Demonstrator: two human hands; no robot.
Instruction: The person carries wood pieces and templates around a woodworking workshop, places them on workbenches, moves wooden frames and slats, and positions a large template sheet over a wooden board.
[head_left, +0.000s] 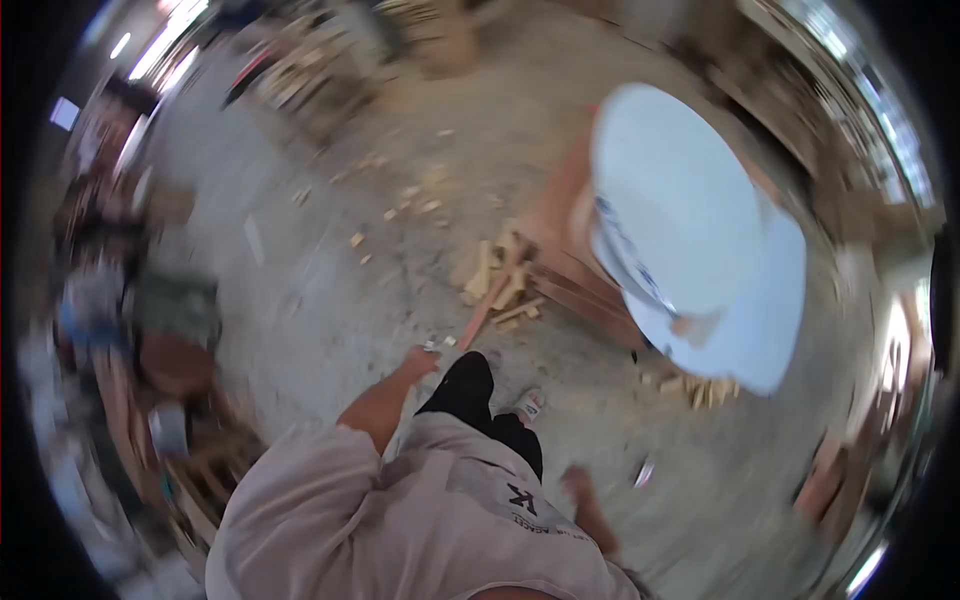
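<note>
My left hand [420, 362] hangs low in front of my body, its fingers curled. A small whitish thing [430, 346] shows at its fingertips, too small and smeared to name. Close by, a reddish-brown wooden leg or bar [490, 300] slants down to the floor from a table-like wooden stand [565, 205]. On that stand lies a large, pale bluish-white rounded piece [680, 200], with a second pale piece [770, 310] beside it. My right hand [578, 485] is at my other side, away from the stand; motion blurs its fingers.
Wood offcuts [500, 285] lie by the stand's leg, with more offcuts [705, 390] at its near right side. Small scraps [430, 195] are scattered over the concrete floor [330, 260]. A wood pile [310, 85] stands at the far left, and cluttered items [175, 310] line the left side.
</note>
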